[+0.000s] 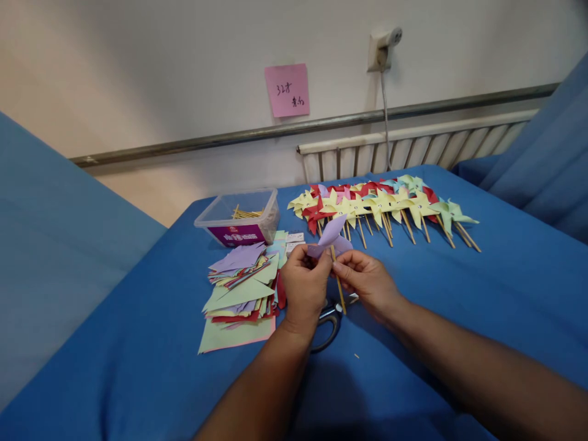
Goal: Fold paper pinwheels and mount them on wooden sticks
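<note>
Between my two hands is a purple paper pinwheel with a thin wooden stick slanting down from it. My left hand is closed on the pinwheel's paper, its thumb up by the top of the stick. From the other side, my right hand pinches the stick near its upper end. The fingers partly cover where paper and stick meet. Beneath the hands lie dark-handled scissors, partly hidden by my left wrist.
Left of the hands are stacked coloured paper pieces. Behind them stands a clear plastic box holding wooden sticks. Several finished pinwheels lie in rows at the back right. A blue cloth covers the table; a radiator is behind it.
</note>
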Demonstrator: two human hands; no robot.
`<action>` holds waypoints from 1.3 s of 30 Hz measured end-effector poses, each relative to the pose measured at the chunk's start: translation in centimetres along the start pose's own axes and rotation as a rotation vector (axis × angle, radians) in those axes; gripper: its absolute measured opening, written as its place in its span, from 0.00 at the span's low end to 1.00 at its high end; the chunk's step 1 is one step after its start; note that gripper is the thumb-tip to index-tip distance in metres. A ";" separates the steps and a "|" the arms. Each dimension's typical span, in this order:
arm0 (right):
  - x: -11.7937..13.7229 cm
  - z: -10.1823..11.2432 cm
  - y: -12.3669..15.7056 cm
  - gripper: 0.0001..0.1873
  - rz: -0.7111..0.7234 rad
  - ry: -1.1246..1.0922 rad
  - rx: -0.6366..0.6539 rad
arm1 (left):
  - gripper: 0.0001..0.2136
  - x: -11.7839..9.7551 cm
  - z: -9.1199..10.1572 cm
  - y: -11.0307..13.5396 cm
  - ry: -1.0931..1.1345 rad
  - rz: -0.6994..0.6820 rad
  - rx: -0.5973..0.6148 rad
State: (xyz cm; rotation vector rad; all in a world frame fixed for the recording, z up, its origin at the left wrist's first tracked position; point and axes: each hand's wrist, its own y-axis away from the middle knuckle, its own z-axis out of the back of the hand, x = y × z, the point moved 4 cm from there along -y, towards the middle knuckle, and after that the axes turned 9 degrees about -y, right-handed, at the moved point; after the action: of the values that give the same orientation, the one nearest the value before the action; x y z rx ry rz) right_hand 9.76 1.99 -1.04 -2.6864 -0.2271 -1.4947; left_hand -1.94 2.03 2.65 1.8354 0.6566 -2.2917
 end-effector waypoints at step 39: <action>0.4 -0.3 0.0 0.18 0.058 0.069 0.016 | 0.05 -0.4 0.0 0.2 -0.131 -0.092 0.025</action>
State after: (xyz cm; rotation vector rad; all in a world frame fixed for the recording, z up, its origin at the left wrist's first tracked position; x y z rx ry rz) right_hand 9.71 1.96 -0.53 -2.5995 -0.1558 -1.5592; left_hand -1.72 1.78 3.01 1.6810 0.7090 -2.4640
